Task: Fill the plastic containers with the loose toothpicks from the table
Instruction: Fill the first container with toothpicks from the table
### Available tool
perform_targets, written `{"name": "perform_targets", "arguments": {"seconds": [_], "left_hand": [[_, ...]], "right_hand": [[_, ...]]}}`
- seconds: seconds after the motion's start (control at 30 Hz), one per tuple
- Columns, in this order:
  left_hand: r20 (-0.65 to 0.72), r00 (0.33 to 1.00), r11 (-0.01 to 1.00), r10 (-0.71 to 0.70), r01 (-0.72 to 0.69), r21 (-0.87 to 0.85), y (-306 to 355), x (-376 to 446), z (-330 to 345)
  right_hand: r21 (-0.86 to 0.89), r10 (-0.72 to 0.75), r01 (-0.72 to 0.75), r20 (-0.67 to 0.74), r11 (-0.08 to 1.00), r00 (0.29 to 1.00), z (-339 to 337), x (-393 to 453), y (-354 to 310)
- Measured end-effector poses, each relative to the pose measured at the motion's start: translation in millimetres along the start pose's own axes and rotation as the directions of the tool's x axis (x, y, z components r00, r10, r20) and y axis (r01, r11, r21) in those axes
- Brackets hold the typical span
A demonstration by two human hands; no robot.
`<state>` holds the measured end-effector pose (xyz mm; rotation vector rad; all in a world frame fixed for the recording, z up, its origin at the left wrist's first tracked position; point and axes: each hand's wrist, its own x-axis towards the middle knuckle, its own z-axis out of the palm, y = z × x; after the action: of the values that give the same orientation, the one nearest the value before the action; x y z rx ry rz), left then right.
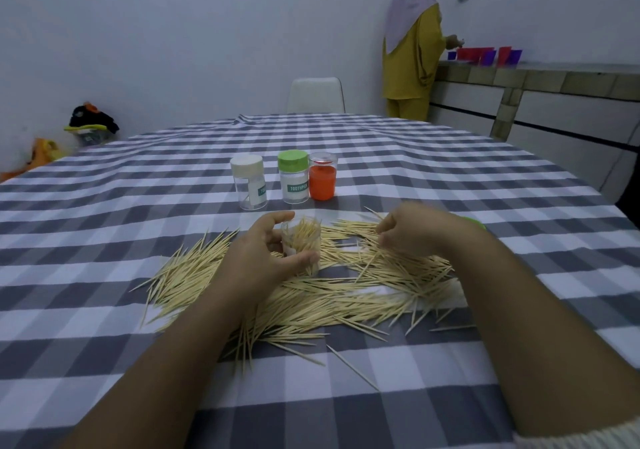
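Note:
My left hand [265, 254] grips an open clear plastic container [300, 244], upright and partly filled with toothpicks that stick out of its mouth. To its right, my right hand [412, 230] has its fingers curled down into the pile of loose toothpicks [332, 296], pinching some. The toothpicks are spread widely over the checked tablecloth under both forearms. Behind the pile stand three closed containers: a white-lidded one [248, 182], a green-lidded one [293, 177] and an orange one [322, 181] under a clear cap.
A green lid [476, 221] peeks out behind my right wrist. The grey-and-white checked table [104, 206] has a white chair [317, 96] at its far end. A person in yellow [412, 53] stands at a counter at the back right.

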<state>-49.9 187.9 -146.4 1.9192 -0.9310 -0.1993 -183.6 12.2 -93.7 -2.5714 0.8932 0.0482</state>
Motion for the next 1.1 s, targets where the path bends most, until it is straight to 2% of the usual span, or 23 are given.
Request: {"name": "perform_targets", "arguments": {"seconds": [0.17,0.43,0.6,0.73,0.83,0.97,1.1], "left_hand": [[-0.006,1.0,0.999,0.009,-0.009,0.036,2.4,-0.2,1.7],[-0.013,1.0,0.999,0.005,-0.005,0.053,2.7,-0.4,2.2],[-0.011,1.0,0.999,0.008,-0.007,0.054,3.0,-1.2,2.2],[-0.005,1.0,0.999,0.007,-0.006,0.053,3.4,-1.0,2.1],[-0.003,1.0,0.999,0.01,-0.01,0.038,3.0,-0.9,2.2],[-0.001,1.0,0.999,0.01,-0.01,0.033,2.3,-0.6,2.0],[0.003,1.0,0.999,0.012,-0.012,0.042,2.7,-1.4,1.8]], "right_hand": [[-0.142,0.053,-0.039,0.098,0.989,0.994,3.0,3.0,7.0],[-0.333,0.031,-0.051,-0.064,0.942,0.997,18.6,13.4,-4.0],[-0.34,0.048,-0.095,-0.144,0.936,0.988,21.3,12.1,-4.8],[-0.336,0.047,-0.088,-0.126,0.938,0.991,18.4,15.6,-7.1],[-0.243,0.04,-0.07,-0.125,0.968,0.991,18.0,19.7,-6.4],[0.089,-0.017,0.027,-0.118,0.996,0.993,16.4,18.7,-7.1],[0.475,-0.06,0.105,-0.11,0.874,0.992,13.5,8.0,-14.7]]}}
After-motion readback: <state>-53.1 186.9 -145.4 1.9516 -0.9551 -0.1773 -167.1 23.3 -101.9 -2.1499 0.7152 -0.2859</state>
